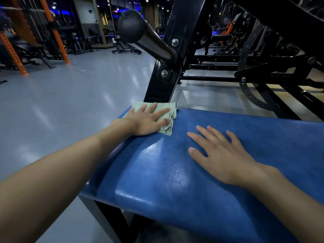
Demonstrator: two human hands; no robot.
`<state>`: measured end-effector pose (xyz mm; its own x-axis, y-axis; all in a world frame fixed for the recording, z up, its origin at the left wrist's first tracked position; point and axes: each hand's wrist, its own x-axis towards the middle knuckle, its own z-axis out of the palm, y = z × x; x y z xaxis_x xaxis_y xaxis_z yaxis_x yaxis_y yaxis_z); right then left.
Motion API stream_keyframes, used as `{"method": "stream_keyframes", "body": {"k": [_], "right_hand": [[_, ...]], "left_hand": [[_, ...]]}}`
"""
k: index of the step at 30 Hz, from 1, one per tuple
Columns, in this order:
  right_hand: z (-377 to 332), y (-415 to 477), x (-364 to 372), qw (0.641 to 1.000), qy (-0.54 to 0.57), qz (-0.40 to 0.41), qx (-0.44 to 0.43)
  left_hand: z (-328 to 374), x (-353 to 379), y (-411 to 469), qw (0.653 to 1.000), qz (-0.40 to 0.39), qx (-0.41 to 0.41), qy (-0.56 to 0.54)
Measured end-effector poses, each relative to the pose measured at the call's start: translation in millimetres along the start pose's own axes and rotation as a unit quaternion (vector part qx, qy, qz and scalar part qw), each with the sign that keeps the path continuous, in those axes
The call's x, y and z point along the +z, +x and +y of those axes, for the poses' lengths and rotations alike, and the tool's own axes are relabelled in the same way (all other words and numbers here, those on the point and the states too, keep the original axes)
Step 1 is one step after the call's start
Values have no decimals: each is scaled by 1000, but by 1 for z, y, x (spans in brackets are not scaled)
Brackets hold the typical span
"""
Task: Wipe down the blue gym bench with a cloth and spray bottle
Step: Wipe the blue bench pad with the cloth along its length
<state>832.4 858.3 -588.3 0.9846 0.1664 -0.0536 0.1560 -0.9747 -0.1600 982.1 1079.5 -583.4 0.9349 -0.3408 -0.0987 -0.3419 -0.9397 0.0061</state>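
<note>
- Your left hand (145, 120) lies flat on the cloth (167, 128), at the far left corner of the table (201, 199);
- your right hand (222, 155) rests flat on the table, right of the cloth and nearer you, apart from it;
- just behind the cloth a frame post (168, 55) rises from the floor (70, 102); a bar (149, 37) juts from it to the left, above the cloth.

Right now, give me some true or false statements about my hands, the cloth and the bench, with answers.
The left hand presses the cloth flat on the blue bench. True.
The right hand holds a spray bottle. False: it rests flat on the bench, holding nothing.
The cloth lies near the bench's far left corner. True.
The cloth is bright red. False: it is pale green.
</note>
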Motion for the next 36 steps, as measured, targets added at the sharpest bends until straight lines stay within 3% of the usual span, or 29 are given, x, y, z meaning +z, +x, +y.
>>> {"method": "stream_keyframes", "body": {"k": [8,12,17,28,33,36], "right_hand": [[-3,-5,0,1000,-4,-3,4],[-4,-5,-4,1000,-11,-11,3],[-3,6,-10,1000,-17,-9,5],[0,13,4,1000,-22,-17,13],[2,12,-4,999,2,-40,-9],[20,11,-24,998,69,6,-5]], "left_hand": [[-8,18,-169,998,29,51,23],[-6,19,-214,999,11,34,-6],[-13,10,-173,1000,1,9,-13],[-33,-6,13,997,-11,-57,-51],[-21,-8,21,996,-1,-75,-45],[-5,-7,14,998,-1,-69,-9]]}}
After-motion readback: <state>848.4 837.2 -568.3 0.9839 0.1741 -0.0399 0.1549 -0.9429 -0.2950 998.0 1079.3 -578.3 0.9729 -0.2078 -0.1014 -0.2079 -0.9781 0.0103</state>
